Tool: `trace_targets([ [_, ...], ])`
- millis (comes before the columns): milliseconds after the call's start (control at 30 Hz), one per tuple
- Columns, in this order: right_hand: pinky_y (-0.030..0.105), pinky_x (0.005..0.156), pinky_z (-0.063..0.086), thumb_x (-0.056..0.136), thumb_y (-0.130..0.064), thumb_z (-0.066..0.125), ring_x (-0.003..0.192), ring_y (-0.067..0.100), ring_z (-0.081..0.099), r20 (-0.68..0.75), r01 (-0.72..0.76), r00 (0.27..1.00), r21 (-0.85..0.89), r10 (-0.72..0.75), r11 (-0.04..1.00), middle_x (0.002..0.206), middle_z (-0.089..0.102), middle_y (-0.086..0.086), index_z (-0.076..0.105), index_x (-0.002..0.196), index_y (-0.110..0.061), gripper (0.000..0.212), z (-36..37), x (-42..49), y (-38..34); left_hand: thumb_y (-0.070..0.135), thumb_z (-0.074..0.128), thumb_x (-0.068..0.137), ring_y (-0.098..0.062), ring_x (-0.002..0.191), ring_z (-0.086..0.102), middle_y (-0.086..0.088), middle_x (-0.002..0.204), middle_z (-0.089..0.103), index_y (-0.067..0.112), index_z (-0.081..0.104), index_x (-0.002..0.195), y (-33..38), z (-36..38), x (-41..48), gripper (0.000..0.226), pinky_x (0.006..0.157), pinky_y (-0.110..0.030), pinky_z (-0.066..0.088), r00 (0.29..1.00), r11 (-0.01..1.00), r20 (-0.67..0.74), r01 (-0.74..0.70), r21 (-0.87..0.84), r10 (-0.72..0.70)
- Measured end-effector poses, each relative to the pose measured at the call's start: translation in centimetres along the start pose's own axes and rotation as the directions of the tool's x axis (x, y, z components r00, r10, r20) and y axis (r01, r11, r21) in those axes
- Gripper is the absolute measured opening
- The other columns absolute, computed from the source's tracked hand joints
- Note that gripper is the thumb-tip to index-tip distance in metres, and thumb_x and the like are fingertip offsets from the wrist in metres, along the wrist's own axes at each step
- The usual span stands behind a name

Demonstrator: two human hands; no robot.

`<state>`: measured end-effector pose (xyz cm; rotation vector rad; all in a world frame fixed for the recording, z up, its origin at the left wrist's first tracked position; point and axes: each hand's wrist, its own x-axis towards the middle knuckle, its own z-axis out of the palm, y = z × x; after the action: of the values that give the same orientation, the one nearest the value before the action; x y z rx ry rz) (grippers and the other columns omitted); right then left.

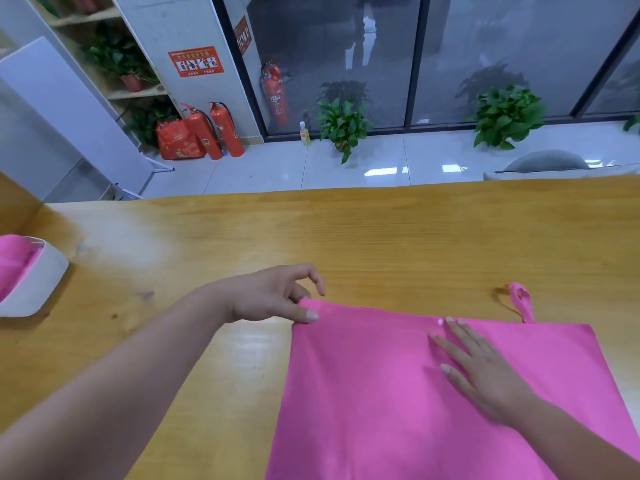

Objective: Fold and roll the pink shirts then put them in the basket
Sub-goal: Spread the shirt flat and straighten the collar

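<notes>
Yellow wooden desk [346,233] is carrying a flat pink cloth shirt [374,393]; the left hand [273,296] is pinching its far-left corner, and the right hand [485,368] is pressing it with straight fingers [462,337]. A rounded white basket [38,282] is sitting far left, well apart.

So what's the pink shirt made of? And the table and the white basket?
The pink shirt looks like soft, matte cloth, maybe cotton: it lies flat and limp. The table looks like glossy wood: grain lines and reflections show. The basket seems smooth white plastic, but that's uncertain.
</notes>
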<state>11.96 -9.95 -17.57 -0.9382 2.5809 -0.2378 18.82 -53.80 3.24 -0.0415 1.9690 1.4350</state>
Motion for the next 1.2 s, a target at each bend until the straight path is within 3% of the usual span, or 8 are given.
trace_targets([
  [133, 0.038, 0.131, 0.012, 0.104, -0.072, 0.03, 0.162, 0.008, -0.004, -0.072, 0.069, 0.996, 0.12, -0.061, 0.99, 0.176, -0.007, -0.014, 0.013, 0.164, -0.051, 0.066, 0.1, -1.2, 0.0, -0.008, 0.066, 0.096, -0.023, 0.08, 0.056, -0.011, 0.091, 0.055, 0.011, 0.055, 0.11, 2.0, 1.5, -1.2, 0.026, 0.077, -0.028, 0.049, 0.975, 0.93, 0.124, -0.133, -0.343, 0.186],
  [200, 0.041, 0.132, 0.01, 0.103, -0.077, 0.023, 0.162, 0.013, -0.008, -0.041, 0.054, 0.998, 0.031, -0.052, 0.998, 0.176, -0.011, -0.012, 0.01, 0.164, -0.052, 0.068, 0.7, -1.5, 0.3, -0.002, 0.073, 0.096, -0.021, 0.081, 0.061, -0.006, 0.086, 0.061, 0.012, 0.06, 0.1, -0.1, 0.2, -0.1, 0.019, 0.076, -0.027, 0.05, 0.998, 0.999, -0.046, -0.051, 0.012, 0.052],
  [333, 0.04, 0.132, -0.001, 0.096, -0.085, 0.004, 0.158, 0.013, -0.026, 0.027, -0.014, 0.999, -0.102, 0.016, 0.995, 0.171, -0.027, -0.011, -0.003, 0.161, -0.057, 0.07, 0.7, -0.8, 0.7, 0.014, 0.079, 0.088, -0.013, 0.081, 0.063, 0.013, 0.082, 0.064, 0.022, 0.069, 0.089, -3.2, -0.7, 1.7, 0.013, 0.062, -0.021, 0.042, 0.938, 0.553, -0.311, 0.343, 0.76, -0.154],
  [533, 0.043, 0.132, 0.004, 0.098, -0.083, 0.008, 0.16, 0.015, -0.022, 0.042, -0.01, 0.999, -0.109, 0.015, 0.994, 0.175, -0.017, -0.005, 0.0, 0.163, -0.052, 0.072, 0.5, -0.4, 1.0, 0.002, 0.076, 0.092, -0.009, 0.079, 0.062, 0.0, 0.086, 0.068, 0.001, 0.07, 0.102, 2.0, 2.7, -0.4, 0.012, 0.079, -0.019, 0.05, 0.976, 0.984, 0.176, -0.102, -0.143, 0.127],
  [633, 0.045, 0.131, 0.004, 0.097, -0.084, 0.004, 0.16, 0.017, -0.021, 0.049, -0.013, 0.999, -0.154, 0.02, 0.988, 0.174, -0.018, -0.005, 0.007, 0.164, -0.051, 0.075, 0.7, -0.5, 1.1, 0.019, 0.084, 0.09, -0.008, 0.079, 0.06, 0.005, 0.084, 0.068, 0.008, 0.074, 0.094, -0.5, 0.9, 0.1, 0.016, 0.074, -0.02, 0.048, 0.989, 0.986, -0.151, 0.03, 0.163, -0.005],
  [733, 0.044, 0.132, 0.0, 0.095, -0.086, 0.0, 0.158, 0.016, -0.028, 0.069, -0.012, 0.997, -0.193, 0.025, 0.981, 0.171, -0.029, -0.007, -0.01, 0.16, -0.056, 0.073, 0.4, -0.6, 0.9, 0.032, 0.087, 0.084, -0.012, 0.08, 0.062, 0.012, 0.086, 0.067, 0.025, 0.07, 0.085, -3.5, 0.2, 0.9, 0.019, 0.059, -0.022, 0.039, 0.903, 0.574, -0.394, 0.416, 0.705, -0.171],
  [933, 0.044, 0.132, 0.002, 0.094, -0.086, -0.003, 0.157, 0.015, -0.03, 0.101, -0.001, 0.995, -0.188, 0.021, 0.982, 0.171, -0.029, -0.008, -0.021, 0.157, -0.057, 0.072, 0.0, -0.4, 0.7, 0.013, 0.079, 0.095, -0.01, 0.074, 0.058, 0.003, 0.077, 0.066, 0.009, 0.071, 0.085, -0.4, 1.5, -1.8, 0.013, 0.074, -0.023, 0.048, 0.999, 0.999, -0.037, -0.039, 0.031, 0.04],
  [1200, 0.045, 0.132, 0.001, 0.09, -0.09, -0.005, 0.159, 0.016, -0.024, 0.122, 0.023, 0.993, -0.181, -0.001, 0.983, 0.171, -0.027, -0.013, -0.011, 0.159, -0.058, 0.077, -0.4, 0.6, -0.3, 0.053, 0.082, 0.08, -0.013, 0.072, 0.054, 0.011, 0.078, 0.06, 0.027, 0.056, 0.084, -9.6, -1.3, 1.0, 0.037, 0.06, -0.031, 0.035, 0.871, 0.509, -0.492, 0.422, 0.75, 0.002],
])
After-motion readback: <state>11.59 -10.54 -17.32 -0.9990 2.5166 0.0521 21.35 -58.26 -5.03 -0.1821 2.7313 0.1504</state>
